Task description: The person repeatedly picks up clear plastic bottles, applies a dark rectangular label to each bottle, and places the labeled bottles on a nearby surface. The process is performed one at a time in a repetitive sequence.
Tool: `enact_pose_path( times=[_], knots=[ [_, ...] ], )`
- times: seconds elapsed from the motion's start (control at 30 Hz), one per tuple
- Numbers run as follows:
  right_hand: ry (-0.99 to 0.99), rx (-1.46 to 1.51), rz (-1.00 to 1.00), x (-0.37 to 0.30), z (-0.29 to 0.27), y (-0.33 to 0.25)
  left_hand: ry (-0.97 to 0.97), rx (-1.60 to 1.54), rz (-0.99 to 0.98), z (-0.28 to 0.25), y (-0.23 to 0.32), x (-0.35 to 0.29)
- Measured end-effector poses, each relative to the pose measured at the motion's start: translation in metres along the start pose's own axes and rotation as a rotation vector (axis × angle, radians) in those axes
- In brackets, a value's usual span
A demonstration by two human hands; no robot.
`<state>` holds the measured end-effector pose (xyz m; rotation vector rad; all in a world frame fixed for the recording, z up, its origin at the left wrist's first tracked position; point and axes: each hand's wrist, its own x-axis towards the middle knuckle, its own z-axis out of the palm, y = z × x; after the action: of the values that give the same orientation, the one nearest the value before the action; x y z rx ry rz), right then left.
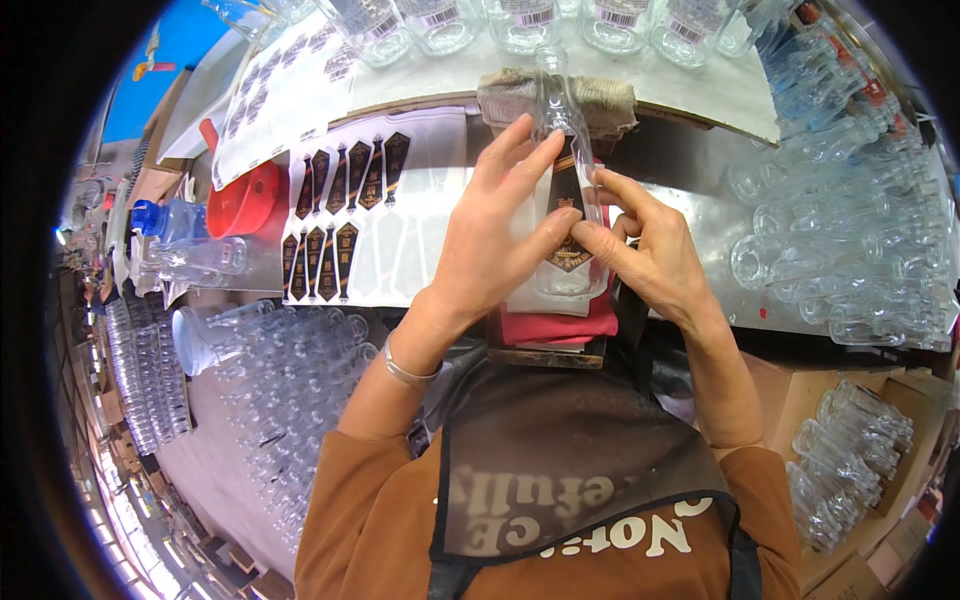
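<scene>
A clear glass bottle lies on its back in front of me, its neck pointing away over a rolled, worn cloth. A black tie-shaped label with gold print lies along its front. My left hand rests over the bottle's left side with fingers stretched out, index finger and thumb touching the label. My right hand grips the right side with bent fingers, its thumb pressed on the label near the left thumb. Beneath the bottle is a red cloth on a small stand.
Left of the bottle lies a sheet of tie-shaped labels, beside a red plastic pan and a blue-capped bottle. Labelled bottles stand along the back. Clear bottles are piled right; a cardboard box of bottles sits lower right.
</scene>
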<state>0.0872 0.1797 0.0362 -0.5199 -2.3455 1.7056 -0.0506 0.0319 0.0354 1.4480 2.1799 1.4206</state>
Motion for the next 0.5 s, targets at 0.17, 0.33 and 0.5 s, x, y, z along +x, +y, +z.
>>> enact_pose_path(
  times=[0.17,0.33,0.5],
  knots=[
    [-0.029,0.029,0.019,0.002,-0.001,0.004,0.020,0.020,0.010,0.002,-0.001,0.000],
    [-0.047,0.052,0.003,0.003,-0.003,0.007,0.033,0.015,0.003,0.003,0.002,0.001],
    [-0.062,0.088,0.005,0.003,-0.004,0.015,0.036,-0.018,-0.032,0.003,0.005,-0.002]
  ],
)
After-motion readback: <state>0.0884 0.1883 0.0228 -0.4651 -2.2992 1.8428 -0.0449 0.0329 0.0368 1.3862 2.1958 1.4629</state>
